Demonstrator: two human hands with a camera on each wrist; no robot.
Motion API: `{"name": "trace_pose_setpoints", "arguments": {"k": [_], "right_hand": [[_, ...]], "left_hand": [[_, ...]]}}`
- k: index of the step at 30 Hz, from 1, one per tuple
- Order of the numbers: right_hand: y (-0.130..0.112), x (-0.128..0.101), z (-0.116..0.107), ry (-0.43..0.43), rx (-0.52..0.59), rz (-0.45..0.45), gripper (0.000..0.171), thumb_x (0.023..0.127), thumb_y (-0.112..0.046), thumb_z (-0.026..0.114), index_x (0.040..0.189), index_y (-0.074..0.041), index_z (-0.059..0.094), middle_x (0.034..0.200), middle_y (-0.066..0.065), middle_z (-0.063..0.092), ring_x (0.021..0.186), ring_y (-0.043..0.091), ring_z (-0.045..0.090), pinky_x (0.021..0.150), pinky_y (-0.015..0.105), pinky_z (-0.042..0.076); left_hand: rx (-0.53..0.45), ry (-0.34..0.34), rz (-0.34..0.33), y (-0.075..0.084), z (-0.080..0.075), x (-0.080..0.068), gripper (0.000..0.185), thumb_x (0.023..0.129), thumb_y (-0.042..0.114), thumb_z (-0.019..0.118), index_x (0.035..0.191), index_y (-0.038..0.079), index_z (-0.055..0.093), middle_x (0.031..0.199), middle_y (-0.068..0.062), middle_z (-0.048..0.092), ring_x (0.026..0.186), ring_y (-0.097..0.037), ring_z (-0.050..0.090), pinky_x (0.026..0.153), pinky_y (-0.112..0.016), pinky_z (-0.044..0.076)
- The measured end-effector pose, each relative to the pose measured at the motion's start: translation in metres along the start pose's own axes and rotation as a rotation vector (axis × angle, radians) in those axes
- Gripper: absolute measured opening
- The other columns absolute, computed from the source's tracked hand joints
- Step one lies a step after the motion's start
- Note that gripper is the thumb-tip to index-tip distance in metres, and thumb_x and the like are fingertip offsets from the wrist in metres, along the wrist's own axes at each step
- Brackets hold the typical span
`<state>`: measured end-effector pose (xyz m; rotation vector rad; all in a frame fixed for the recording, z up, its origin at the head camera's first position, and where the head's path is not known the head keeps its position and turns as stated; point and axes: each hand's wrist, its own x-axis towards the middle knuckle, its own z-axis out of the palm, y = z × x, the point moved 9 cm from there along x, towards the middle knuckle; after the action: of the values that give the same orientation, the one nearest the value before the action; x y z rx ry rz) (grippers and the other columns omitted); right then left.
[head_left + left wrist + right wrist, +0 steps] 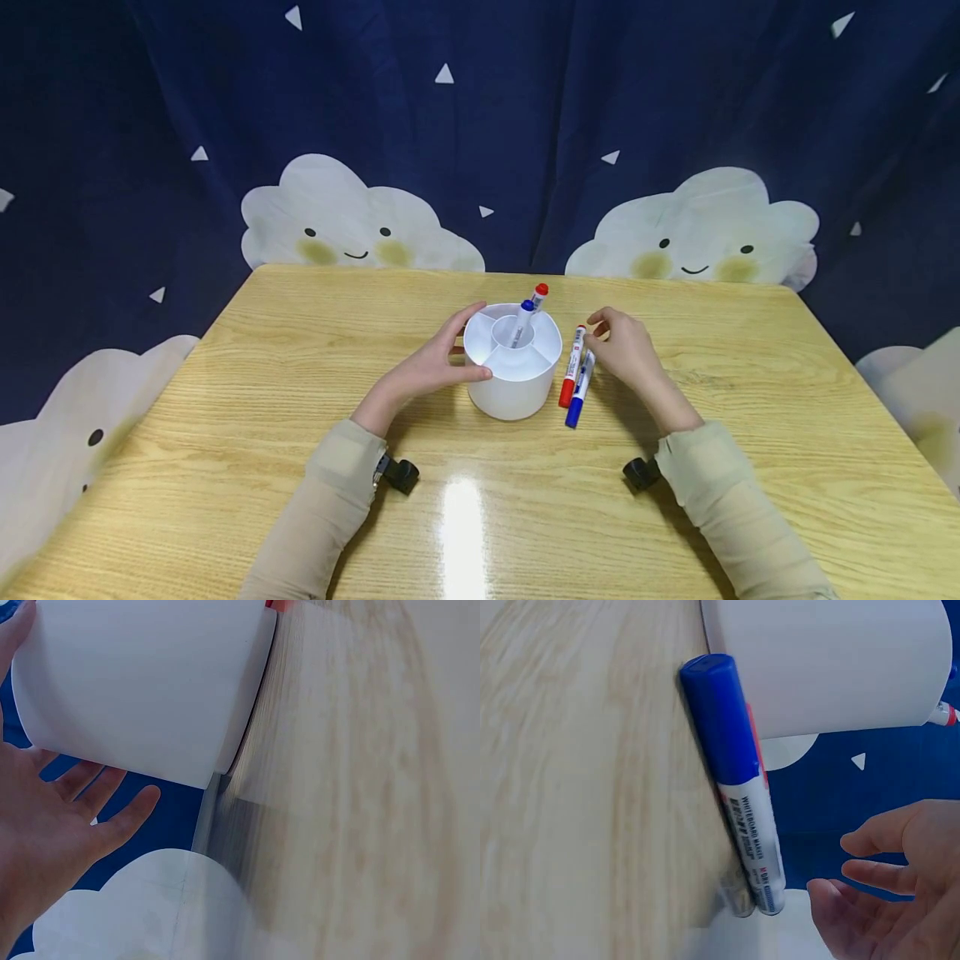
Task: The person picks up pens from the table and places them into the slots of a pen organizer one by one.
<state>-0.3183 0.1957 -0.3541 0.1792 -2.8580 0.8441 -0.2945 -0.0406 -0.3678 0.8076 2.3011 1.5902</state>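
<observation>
A round white pen holder with divided compartments stands upright on the table. My left hand holds it from the left, thumb at the front rim and forefinger at the back. A blue-capped marker leans in its middle cup, and a red-ended marker stands in a back compartment. Right of the holder, a red marker and a blue whiteboard marker lie side by side. My right hand is by their far ends, fingers loosely bent; in the right wrist view nothing lies between the fingertips.
The wooden table reaches back to a dark blue curtain with smiling clouds. Black wrist cameras, the left one and the right one, sit low beside the sleeves. A bright reflection shows at the table's front.
</observation>
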Motion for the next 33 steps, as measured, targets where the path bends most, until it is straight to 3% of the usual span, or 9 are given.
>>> {"name": "trace_pose_setpoints", "arguments": {"k": [3,8,12,18,24,28,33], "right_hand": [[0.004,0.000,0.004,-0.024,-0.021,0.020,0.031,0.082,-0.017,0.057,0.108,0.001,0.058,0.091,0.017,0.062,0.077,0.027,0.055,0.063,0.034,0.043],[0.010,0.001,0.011,-0.086,-0.047,0.074,0.037,0.082,-0.017,0.059,0.112,0.005,0.055,0.095,0.021,0.060,0.079,0.029,0.054,0.064,0.036,0.044],[0.014,0.000,0.016,-0.126,-0.069,0.118,0.041,0.083,-0.019,0.060,0.114,0.007,0.053,0.095,0.022,0.059,0.079,0.028,0.053,0.064,0.036,0.045],[0.017,0.001,0.021,-0.142,-0.084,0.142,0.044,0.083,-0.019,0.061,0.114,0.009,0.051,0.092,0.021,0.058,0.078,0.028,0.053,0.065,0.034,0.044],[0.019,0.003,0.025,-0.152,-0.110,0.145,0.043,0.082,-0.018,0.060,0.113,0.010,0.051,0.090,0.021,0.058,0.081,0.030,0.052,0.068,0.039,0.043],[0.019,0.002,0.026,-0.169,-0.128,0.161,0.044,0.083,-0.019,0.060,0.113,0.011,0.051,0.094,0.023,0.059,0.081,0.030,0.052,0.070,0.039,0.044],[0.023,-0.002,0.030,-0.235,-0.121,0.238,0.045,0.085,-0.020,0.057,0.117,0.011,0.048,0.088,0.019,0.060,0.064,0.020,0.054,0.054,0.027,0.044]], "left_hand": [[0.002,0.000,-0.003,0.000,0.000,0.000,0.091,0.075,0.027,0.074,0.144,0.031,0.016,0.142,0.008,0.027,0.119,-0.018,0.038,0.099,-0.040,0.037],[-0.007,-0.020,-0.017,0.016,0.001,-0.005,0.091,0.077,0.020,0.072,0.146,0.019,0.014,0.144,0.000,0.025,0.122,-0.021,0.036,0.101,-0.041,0.035],[-0.021,-0.031,-0.034,0.022,0.002,-0.008,0.090,0.078,0.016,0.071,0.147,0.017,0.013,0.146,-0.004,0.023,0.123,-0.025,0.035,0.102,-0.043,0.034],[-0.003,-0.016,-0.021,0.001,0.001,0.000,0.092,0.076,0.018,0.073,0.146,0.027,0.014,0.144,0.004,0.025,0.121,-0.019,0.037,0.101,-0.039,0.035],[-0.008,-0.016,-0.017,-0.002,0.001,0.002,0.093,0.076,0.020,0.073,0.146,0.026,0.013,0.144,0.004,0.025,0.121,-0.021,0.037,0.100,-0.041,0.035],[-0.017,-0.029,-0.026,0.008,0.001,-0.002,0.092,0.077,0.016,0.072,0.147,0.021,0.012,0.146,-0.002,0.022,0.122,-0.027,0.036,0.101,-0.044,0.034],[-0.005,-0.038,-0.029,0.026,0.001,-0.008,0.090,0.078,0.013,0.070,0.147,0.013,0.011,0.146,-0.006,0.022,0.121,-0.028,0.037,0.101,-0.042,0.035]]}}
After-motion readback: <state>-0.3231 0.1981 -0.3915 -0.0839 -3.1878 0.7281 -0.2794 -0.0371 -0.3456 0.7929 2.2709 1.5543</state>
